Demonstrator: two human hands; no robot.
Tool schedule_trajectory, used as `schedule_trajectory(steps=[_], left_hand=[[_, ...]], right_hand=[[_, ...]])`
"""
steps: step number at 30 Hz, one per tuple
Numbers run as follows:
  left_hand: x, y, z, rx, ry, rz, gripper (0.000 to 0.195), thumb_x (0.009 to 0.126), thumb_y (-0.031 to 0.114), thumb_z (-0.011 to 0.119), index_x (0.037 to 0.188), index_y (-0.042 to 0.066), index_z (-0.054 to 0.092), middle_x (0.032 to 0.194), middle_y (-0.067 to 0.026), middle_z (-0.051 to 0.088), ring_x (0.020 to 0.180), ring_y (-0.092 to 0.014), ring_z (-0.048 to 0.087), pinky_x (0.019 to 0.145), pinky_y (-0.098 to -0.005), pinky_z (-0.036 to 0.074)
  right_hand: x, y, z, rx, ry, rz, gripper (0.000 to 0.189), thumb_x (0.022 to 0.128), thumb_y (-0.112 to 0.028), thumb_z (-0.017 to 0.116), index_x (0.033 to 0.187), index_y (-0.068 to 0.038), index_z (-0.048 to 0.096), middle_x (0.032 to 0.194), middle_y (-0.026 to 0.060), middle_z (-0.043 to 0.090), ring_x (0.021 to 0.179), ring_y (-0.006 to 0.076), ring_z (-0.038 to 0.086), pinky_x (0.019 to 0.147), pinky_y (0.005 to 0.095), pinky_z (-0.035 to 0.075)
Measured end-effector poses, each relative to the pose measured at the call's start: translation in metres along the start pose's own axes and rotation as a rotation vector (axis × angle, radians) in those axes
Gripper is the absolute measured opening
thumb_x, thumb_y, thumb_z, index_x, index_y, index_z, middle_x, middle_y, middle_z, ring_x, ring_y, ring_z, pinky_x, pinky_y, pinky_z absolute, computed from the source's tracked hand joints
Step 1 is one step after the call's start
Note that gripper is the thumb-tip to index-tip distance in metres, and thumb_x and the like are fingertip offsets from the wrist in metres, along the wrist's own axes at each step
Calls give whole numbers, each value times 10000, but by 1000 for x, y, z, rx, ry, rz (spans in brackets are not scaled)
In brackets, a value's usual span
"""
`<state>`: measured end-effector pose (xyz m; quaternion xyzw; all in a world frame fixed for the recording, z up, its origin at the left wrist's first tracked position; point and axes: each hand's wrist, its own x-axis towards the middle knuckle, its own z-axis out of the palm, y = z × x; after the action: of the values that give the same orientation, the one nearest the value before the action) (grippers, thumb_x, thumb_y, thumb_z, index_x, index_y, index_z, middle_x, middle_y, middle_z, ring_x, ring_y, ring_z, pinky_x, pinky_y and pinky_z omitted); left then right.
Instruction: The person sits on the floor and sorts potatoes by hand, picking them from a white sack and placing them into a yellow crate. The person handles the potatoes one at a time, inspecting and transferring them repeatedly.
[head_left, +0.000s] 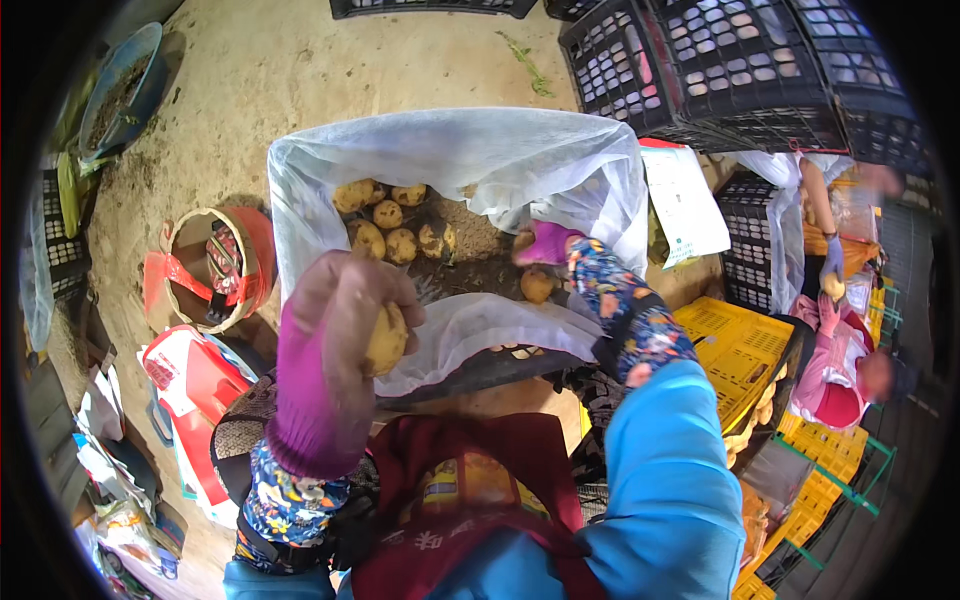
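Note:
My left hand (341, 322), in a purple knit glove soiled grey-brown, is closed around a yellow potato (387, 341) above the near left edge of a crate lined with thin white film (450, 124). My right hand (549, 241), in a purple glove under a floral sleeve, reaches down inside the crate's right side; its fingertips are blurred, and whether they hold anything is unclear. Close below that hand rests a single potato (536, 286). Several potatoes (388, 214), some with dark patches, lie at the crate's left on loose brown soil (469, 232).
Black mesh crates (739, 67) stand stacked at upper right. Yellow crates (731, 349) sit right of me, near a co-worker (832, 360) holding a potato. A red bucket (259, 251) and red-white bags (199, 405) stand left; a blue basin (124, 94) is at upper left.

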<state>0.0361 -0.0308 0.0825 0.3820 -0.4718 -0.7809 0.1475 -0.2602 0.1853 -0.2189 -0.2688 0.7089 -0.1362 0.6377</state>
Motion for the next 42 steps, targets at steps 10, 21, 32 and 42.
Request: schedule_trajectory(steps=[10,21,32,42], left_hand=[[-4,-34,33,746,-258,693,694,805,82,734,1448,73,472,1219,-138,609,1009,-254,643,944,-363,499],[5,-70,30,730,-482,749,718,782,123,791,1417,4,479,1335,-175,585,1200,-293,594,1011,-376,466],[-4,-71,38,598,-494,729,686,784,37,741,1418,-9,486,1371,-161,560,1256,-260,544,1080,-368,406],[-7,-66,44,693,-322,708,680,761,146,795,1377,41,527,1307,-135,594,1226,-250,567,1037,-373,442]], right_hand=[[-220,-173,51,694,-44,-722,798,846,-125,603,1557,-52,250,1405,141,510,1183,225,586,921,311,513],[-232,-208,143,368,997,-558,649,787,-496,762,1192,-24,576,1013,226,684,922,372,690,798,436,537],[-197,-184,125,912,935,-536,392,978,-365,552,1088,9,598,726,121,634,639,226,676,498,328,504],[-150,-127,97,-648,1496,-704,301,810,-115,612,1100,-34,618,901,161,667,802,357,676,669,461,528]])
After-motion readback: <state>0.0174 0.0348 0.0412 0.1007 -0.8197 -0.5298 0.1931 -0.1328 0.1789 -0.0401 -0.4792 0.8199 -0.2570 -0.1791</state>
